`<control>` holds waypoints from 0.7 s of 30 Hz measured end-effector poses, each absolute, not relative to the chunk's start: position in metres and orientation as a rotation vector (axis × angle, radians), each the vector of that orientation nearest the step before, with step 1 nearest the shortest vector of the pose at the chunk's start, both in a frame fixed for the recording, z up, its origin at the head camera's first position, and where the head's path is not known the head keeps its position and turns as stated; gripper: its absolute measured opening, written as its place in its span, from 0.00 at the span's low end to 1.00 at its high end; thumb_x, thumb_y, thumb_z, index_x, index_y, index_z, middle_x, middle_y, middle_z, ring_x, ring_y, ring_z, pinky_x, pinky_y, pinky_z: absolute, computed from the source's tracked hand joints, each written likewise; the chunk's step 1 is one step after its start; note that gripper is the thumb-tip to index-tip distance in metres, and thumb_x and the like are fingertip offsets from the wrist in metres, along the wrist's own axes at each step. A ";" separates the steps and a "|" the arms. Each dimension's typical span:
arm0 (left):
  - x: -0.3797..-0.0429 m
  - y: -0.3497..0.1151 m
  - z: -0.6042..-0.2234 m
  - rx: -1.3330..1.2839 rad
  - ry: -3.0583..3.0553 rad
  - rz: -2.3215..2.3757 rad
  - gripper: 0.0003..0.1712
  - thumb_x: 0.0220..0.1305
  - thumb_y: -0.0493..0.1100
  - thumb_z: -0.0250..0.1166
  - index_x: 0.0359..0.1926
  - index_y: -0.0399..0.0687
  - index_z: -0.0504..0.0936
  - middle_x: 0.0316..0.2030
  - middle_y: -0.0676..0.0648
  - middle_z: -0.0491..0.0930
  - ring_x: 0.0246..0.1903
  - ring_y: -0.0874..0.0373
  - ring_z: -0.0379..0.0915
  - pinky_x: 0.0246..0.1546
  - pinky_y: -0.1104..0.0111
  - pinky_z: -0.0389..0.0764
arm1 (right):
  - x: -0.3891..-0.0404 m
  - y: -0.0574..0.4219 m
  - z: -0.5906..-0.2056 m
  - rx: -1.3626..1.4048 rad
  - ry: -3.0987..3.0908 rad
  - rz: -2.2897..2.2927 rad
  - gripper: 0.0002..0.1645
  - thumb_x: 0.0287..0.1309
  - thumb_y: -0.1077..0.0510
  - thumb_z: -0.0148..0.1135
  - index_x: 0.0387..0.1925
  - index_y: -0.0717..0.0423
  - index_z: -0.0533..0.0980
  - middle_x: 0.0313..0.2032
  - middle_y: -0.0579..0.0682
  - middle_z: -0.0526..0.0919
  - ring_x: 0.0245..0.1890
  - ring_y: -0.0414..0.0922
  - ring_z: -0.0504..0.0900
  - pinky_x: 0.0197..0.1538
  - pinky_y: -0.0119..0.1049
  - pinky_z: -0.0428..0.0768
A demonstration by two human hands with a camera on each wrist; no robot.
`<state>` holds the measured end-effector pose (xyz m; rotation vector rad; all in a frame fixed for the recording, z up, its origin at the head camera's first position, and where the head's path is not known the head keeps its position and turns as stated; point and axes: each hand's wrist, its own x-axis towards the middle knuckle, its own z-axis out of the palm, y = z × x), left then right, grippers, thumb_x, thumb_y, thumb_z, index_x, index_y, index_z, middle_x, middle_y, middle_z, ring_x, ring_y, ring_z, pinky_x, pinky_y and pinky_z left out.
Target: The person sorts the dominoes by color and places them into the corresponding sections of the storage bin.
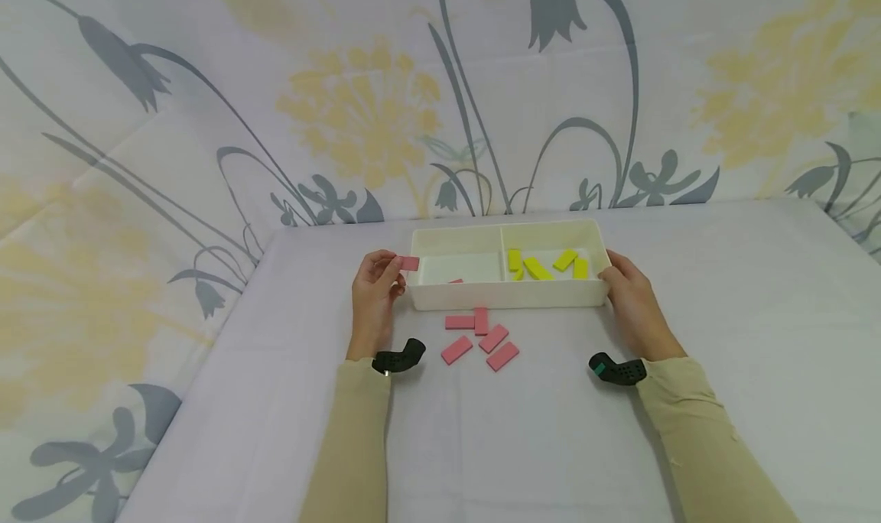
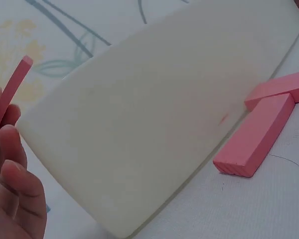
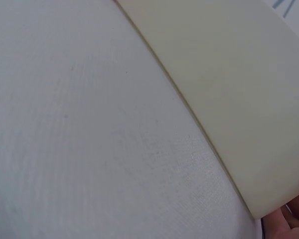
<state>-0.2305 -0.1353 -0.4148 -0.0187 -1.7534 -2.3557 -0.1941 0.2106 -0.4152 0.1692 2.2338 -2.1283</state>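
Between thumb and fingers, my left hand point(image 1: 374, 297) pinches a pink wooden block point(image 1: 410, 264) at the left end of a white two-compartment box point(image 1: 509, 295). In the left wrist view that block point(image 2: 12, 89) stands tilted above the fingertips, beside the box's corner. My right hand point(image 1: 636, 303) grips the box's right end, its thumb near the front corner. Only some of its fingers point(image 3: 296, 219) show in the right wrist view. Several yellow blocks point(image 1: 538, 269) lie in the right compartment. The front wall mostly hides a pink block point(image 1: 456, 281) in the left one.
Several pink blocks point(image 1: 457, 349) lie loose on the white cloth point(image 1: 537, 446) in front of the box, two of them touching near its front wall. A flower-patterned curtain point(image 1: 385, 110) hangs behind the table.
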 end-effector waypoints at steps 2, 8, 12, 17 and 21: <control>-0.229 -0.133 -0.414 0.007 -1.810 -2.301 0.15 0.54 0.45 0.65 0.39 0.45 0.73 0.30 0.48 0.72 0.21 0.59 0.65 0.21 0.74 0.68 | -0.194 0.211 -0.416 0.162 2.247 -2.117 0.32 0.63 0.55 0.34 0.68 0.53 0.45 0.67 0.49 0.46 0.64 0.43 0.49 0.64 0.42 0.51; -0.219 -0.125 -0.403 0.018 -1.983 -2.153 0.13 0.57 0.47 0.62 0.39 0.45 0.74 0.29 0.49 0.73 0.22 0.58 0.64 0.23 0.74 0.68 | -0.192 0.212 -0.416 0.125 2.251 -2.124 0.32 0.64 0.54 0.34 0.68 0.52 0.46 0.67 0.49 0.46 0.64 0.43 0.49 0.64 0.42 0.51; -0.213 -0.122 -0.395 -0.003 -2.022 -2.119 0.12 0.60 0.47 0.58 0.40 0.43 0.76 0.30 0.48 0.74 0.23 0.55 0.63 0.24 0.72 0.68 | -0.193 0.211 -0.416 0.112 2.241 -2.133 0.32 0.64 0.54 0.35 0.68 0.53 0.45 0.67 0.48 0.46 0.65 0.42 0.48 0.64 0.41 0.50; -0.219 -0.125 -0.404 -0.068 -2.097 -2.051 0.16 0.59 0.52 0.58 0.42 0.47 0.78 0.35 0.48 0.77 0.27 0.52 0.65 0.25 0.73 0.68 | -0.193 0.210 -0.416 0.120 2.235 -2.141 0.32 0.64 0.54 0.34 0.68 0.53 0.45 0.67 0.49 0.45 0.65 0.42 0.48 0.64 0.41 0.49; -0.216 -0.124 -0.398 -0.099 -2.147 -1.990 0.14 0.61 0.48 0.58 0.44 0.46 0.78 0.37 0.47 0.79 0.31 0.44 0.64 0.24 0.72 0.67 | -0.193 0.209 -0.415 0.121 2.233 -2.149 0.32 0.64 0.54 0.34 0.68 0.54 0.44 0.67 0.49 0.45 0.65 0.42 0.47 0.65 0.41 0.49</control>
